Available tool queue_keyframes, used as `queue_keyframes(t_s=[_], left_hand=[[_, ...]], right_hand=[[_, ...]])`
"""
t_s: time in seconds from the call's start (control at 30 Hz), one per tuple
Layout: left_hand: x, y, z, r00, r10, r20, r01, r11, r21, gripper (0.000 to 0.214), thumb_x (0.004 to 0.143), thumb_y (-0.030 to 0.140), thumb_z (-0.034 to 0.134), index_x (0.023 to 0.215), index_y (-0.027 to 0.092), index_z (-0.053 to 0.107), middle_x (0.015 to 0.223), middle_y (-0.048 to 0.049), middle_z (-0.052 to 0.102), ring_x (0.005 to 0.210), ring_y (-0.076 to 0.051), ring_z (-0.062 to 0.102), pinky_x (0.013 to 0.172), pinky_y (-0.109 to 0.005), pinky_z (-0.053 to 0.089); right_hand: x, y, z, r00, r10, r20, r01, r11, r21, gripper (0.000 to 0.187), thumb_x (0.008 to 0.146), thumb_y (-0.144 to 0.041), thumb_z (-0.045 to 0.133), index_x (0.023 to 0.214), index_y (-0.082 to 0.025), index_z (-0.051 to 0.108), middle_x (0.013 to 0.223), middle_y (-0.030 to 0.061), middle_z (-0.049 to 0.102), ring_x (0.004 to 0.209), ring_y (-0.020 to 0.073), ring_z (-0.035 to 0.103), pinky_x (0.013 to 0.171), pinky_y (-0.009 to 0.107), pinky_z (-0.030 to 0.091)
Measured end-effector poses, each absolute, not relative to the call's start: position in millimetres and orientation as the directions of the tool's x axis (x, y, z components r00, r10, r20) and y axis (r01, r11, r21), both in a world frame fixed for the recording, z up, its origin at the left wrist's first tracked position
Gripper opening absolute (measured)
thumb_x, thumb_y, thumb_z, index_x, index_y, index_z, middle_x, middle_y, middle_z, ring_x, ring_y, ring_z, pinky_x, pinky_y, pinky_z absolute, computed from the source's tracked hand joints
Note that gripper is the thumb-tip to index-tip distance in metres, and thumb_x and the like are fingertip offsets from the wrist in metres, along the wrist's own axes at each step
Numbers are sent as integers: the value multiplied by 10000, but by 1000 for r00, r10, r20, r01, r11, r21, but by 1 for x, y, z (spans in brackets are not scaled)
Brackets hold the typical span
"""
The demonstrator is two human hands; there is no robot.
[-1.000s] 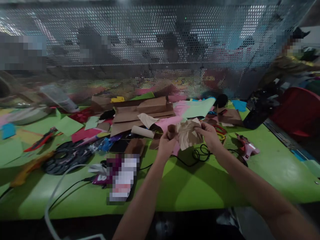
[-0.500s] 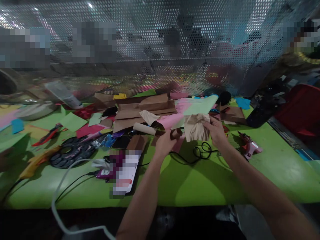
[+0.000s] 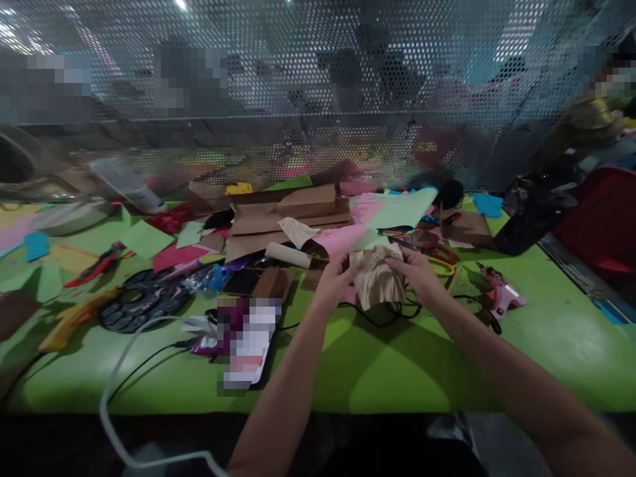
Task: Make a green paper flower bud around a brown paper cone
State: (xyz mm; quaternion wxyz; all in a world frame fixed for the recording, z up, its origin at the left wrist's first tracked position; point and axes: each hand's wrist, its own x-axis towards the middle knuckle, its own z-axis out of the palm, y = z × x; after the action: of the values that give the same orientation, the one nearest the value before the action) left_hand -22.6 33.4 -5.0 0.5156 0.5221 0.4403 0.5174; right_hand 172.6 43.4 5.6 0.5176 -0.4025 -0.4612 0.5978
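A crumpled piece of tan paper (image 3: 380,278) hangs above the green table, between my two hands. My left hand (image 3: 334,281) is closed at the paper's left edge, fingers partly hidden. Pinching the upper right side of the same sheet is my right hand (image 3: 416,273). Under the paper a black cable (image 3: 380,324) loops across the table. Scissors with yellow handles (image 3: 444,267) lie just beyond my right hand. A pale paper roll (image 3: 288,254) rests to the left of the paper, beyond my left hand.
On the left are a phone (image 3: 251,344), a black compartment tray (image 3: 144,301) and a yellow glue gun (image 3: 74,321). A pink glue gun (image 3: 504,298) lies at right. Brown paper sheets (image 3: 288,215) are piled at the back before a perforated metal screen (image 3: 278,86).
My right hand has brought the tan paper down and left, and my left hand has met its edge. The short brown roll seen in my left hand no longer shows. The scissors have come into view.
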Motion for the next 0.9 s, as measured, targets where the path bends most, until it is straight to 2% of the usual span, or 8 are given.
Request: queue_keyframes(t_s=[0.13, 0.33, 0.47, 0.6, 0.67, 0.77, 0.83, 0.9], left_hand=[[-17, 32, -4, 31, 998, 50, -10, -50, 999, 344, 693, 404, 800, 920, 162, 706, 736, 4, 689, 698, -140, 608, 704, -255, 488], [-18, 28, 6, 38, 993, 109, -55, -107, 993, 159, 698, 190, 611, 808, 183, 725, 876, -26, 739, 872, -161, 654, 811, -256, 508], [-20, 25, 11, 67, 998, -11, -88, 17, 996, 219, 702, 217, 555, 816, 182, 738, 833, -30, 733, 744, -154, 633, 680, -250, 504], [-21, 25, 12, 116, 992, -42, -181, 62, 981, 340, 799, 384, 521, 834, 145, 761, 820, -87, 741, 756, -196, 655, 684, -297, 524], [-19, 25, 11, 69, 997, -26, -124, 35, 992, 365, 832, 456, 552, 815, 153, 754, 837, -92, 744, 790, -208, 664, 714, -308, 531], [-14, 23, 8, -11, 998, 58, 35, -58, 998, 216, 772, 374, 699, 856, 177, 724, 886, -56, 737, 845, -186, 659, 776, -281, 522], [-11, 22, 6, -26, 993, 114, 91, -111, 990, 228, 745, 299, 729, 935, 178, 698, 930, -43, 723, 865, -169, 652, 797, -266, 519], [-10, 22, 5, -22, 989, 148, 95, -146, 985, 322, 744, 268, 725, 1047, 174, 673, 986, -44, 706, 861, -155, 643, 783, -258, 521]], right_hand=[[172, 42, 8, -175, 984, -13, -225, -53, -973, 261, 599, -321, 848, 814, -216, 746, 786, -18, 726, 711, 156, 603, 718, 292, 474], [175, 48, 12, -163, 987, -5, -249, -46, -967, 150, 566, -219, 751, 716, -222, 738, 734, -22, 686, 697, 139, 565, 680, 260, 427], [177, 55, 15, -179, 981, -70, -261, -116, -958, 79, 566, -226, 700, 645, -220, 702, 664, -18, 640, 612, 127, 506, 591, 247, 371], [181, 59, 15, -192, 981, -40, -217, -82, -973, 95, 594, -273, 640, 645, -222, 702, 683, 12, 632, 642, 158, 512, 581, 268, 378], [183, 58, 14, -206, 978, -5, -219, -51, -974, 153, 659, -346, 629, 690, -221, 711, 738, 25, 646, 690, 175, 535, 603, 281, 403], [184, 54, 12, -227, 974, 2, -225, -51, -973, 283, 754, -459, 669, 903, -226, 724, 823, 12, 665, 748, 174, 571, 639, 279, 425], [184, 52, 10, -245, 968, -45, -190, -94, -977, 392, 720, -454, 763, 1038, -236, 692, 823, -6, 674, 748, 165, 589, 645, 270, 428], [184, 52, 6, -255, 962, -94, -151, -135, -979, 483, 632, -400, 852, 1046, -228, 674, 799, -16, 684, 734, 159, 600, 661, 272, 443]])
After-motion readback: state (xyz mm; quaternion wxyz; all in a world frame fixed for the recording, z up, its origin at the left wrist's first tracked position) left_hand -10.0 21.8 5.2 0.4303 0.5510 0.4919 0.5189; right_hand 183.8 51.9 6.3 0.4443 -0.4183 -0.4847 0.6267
